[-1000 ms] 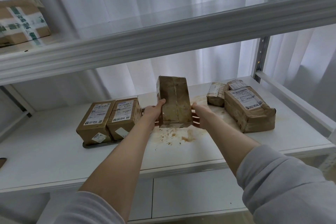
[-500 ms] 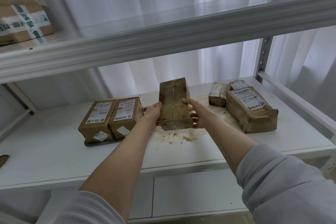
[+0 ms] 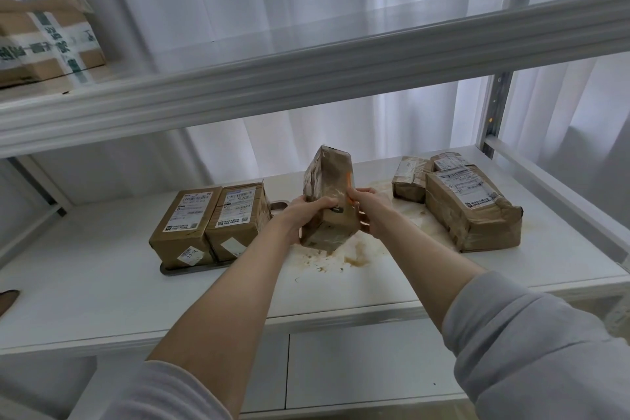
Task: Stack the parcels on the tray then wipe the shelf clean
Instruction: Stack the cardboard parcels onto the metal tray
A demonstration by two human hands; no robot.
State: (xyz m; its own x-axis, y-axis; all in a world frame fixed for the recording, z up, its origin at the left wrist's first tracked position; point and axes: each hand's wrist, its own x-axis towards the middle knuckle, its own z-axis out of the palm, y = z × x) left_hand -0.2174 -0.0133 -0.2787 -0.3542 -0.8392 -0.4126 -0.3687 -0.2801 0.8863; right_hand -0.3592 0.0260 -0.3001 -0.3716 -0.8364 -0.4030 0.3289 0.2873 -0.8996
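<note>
Two parcels (image 3: 211, 220) lie on the tray (image 3: 191, 270). The left hand (image 3: 303, 215) grips a third parcel (image 3: 329, 201), the right hand (image 3: 371, 211) clasps its other side, tilted above the stained shelf (image 3: 102, 283). Stacking is in hand; next it probably needs carrying leftward onto the tray.

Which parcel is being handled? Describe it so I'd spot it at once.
Find the lower white shelf, with two boxes on a tray at its left and three parcels at its right. Between them, above the brown stain, is a tape-wrapped parcel. Only this one is tilted on end, gripped by the left hand and right hand.
</note>
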